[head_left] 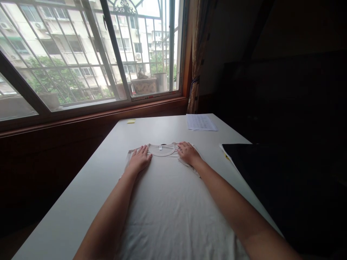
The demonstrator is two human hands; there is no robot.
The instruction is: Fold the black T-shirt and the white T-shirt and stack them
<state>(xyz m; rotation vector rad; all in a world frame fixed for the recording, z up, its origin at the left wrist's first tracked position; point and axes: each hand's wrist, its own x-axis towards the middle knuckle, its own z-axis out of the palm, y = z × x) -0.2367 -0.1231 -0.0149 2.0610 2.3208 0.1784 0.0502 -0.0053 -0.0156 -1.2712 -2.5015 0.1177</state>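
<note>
A light-coloured T-shirt lies spread on the white table, its round neckline toward the far end and its body running toward me. A small label shows inside the collar. My left hand rests flat on the shirt's left shoulder, fingers extended beside the neckline. On the opposite shoulder lies my right hand, palm down, with its fingers at the collar's right edge and the cloth bunched a little beneath. Both forearms cover parts of the shirt's sides. Slight wrinkles run across the lower body of the shirt.
Printed papers lie at the table's far right, and yellow sticky notes at its far left. Black material covers the right edge. Beyond the table are a barred window and a tied curtain.
</note>
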